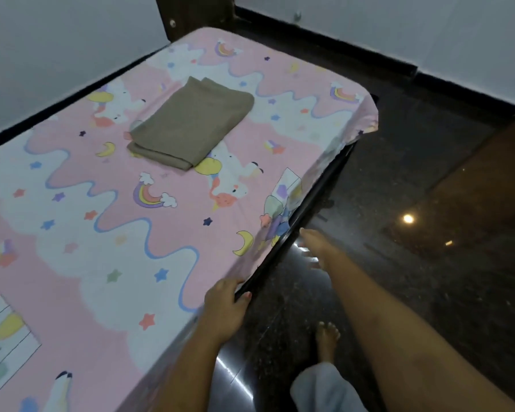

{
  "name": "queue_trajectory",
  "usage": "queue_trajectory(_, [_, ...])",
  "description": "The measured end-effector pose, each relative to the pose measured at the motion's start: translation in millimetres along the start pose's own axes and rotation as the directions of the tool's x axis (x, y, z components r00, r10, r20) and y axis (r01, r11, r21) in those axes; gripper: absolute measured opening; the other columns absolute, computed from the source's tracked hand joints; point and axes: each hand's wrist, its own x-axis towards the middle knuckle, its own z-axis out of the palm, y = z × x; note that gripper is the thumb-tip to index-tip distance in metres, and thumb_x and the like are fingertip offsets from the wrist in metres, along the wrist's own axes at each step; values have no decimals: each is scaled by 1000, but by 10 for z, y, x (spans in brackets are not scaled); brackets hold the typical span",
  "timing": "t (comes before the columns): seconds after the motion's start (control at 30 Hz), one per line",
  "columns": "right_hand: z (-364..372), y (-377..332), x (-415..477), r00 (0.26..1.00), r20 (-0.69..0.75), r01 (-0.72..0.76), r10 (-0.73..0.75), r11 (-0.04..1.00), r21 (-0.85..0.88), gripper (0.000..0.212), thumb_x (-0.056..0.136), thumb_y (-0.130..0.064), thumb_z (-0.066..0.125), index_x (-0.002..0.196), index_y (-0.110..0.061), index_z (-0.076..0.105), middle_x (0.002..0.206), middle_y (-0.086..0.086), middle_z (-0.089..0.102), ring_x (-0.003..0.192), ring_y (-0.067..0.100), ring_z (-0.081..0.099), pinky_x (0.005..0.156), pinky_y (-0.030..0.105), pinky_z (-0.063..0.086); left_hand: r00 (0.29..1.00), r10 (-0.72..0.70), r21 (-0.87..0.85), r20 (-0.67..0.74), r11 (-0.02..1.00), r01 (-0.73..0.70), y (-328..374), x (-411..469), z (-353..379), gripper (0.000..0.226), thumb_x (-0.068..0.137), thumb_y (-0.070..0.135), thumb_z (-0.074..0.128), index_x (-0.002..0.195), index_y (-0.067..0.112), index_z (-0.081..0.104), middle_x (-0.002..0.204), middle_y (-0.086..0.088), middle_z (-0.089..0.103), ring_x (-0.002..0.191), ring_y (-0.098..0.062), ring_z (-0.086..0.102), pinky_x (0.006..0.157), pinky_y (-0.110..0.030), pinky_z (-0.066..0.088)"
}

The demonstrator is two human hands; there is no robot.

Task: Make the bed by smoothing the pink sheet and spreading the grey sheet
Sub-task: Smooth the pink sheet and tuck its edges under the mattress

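Note:
The pink sheet (107, 239), printed with unicorns, rainbows, moons and stars, lies flat over the mattress. Its right edge hangs over the dark bed frame (318, 188). A folded grey-brown sheet (188, 123) rests on it toward the far end. My left hand (225, 304) sits at the bed's right edge, thumb on the frame and fingers curled around the sheet's edge there. My right hand (312, 248) reaches out beside the frame a little further along, fingers straight and blurred, holding nothing.
A dark polished stone floor (414, 179) runs along the right of the bed. My bare foot (327, 337) and a pale trouser leg stand on it near the frame. White walls close in behind, with a dark headboard (191, 13) at the far end.

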Motion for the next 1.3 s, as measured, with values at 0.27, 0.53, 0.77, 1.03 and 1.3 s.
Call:
queue_trajectory(0.27, [-131,-338,1460,993,55,-118,106,932,342,42,100,-41,40,135,-19,46,137,3,50,116,21,50,91,38,42,991,-55,-20,-120,998,53,308,1587,534,37,89,26,50,120,6,57,120,-13,58,114,-33,51,94,-42,41])
queue_trajectory(0.53, [-206,-635,2699,978,46,-200,202,863,463,70,83,-69,33,139,-28,44,139,5,51,121,29,51,100,51,42,950,39,185,-310,983,20,728,2692,576,58,85,31,43,140,12,41,146,-13,38,136,-35,31,107,-49,28])
queue_trajectory(0.77, [-44,-745,3170,963,-125,-140,239,840,524,57,96,-45,41,139,-7,42,133,11,52,118,33,54,101,49,45,969,81,349,-234,937,6,853,3194,826,55,96,35,43,147,21,29,154,-2,28,143,-27,21,111,-54,19])
queue_trajectory(1.03, [-274,-765,3232,880,-462,-74,109,993,94,24,101,-9,35,116,0,51,115,19,60,104,32,58,80,33,43,945,222,500,-242,863,-74,1070,3584,1005,58,95,31,48,148,24,27,155,0,26,143,-26,23,110,-51,25])
queue_trajectory(1.3, [-460,-766,3252,839,-509,-264,193,962,-69,29,101,-12,32,126,-2,41,123,23,55,112,38,56,90,47,47,920,383,637,-82,730,-247,1133,3914,810,80,74,23,75,144,23,37,151,-4,35,139,-28,34,104,-54,34])
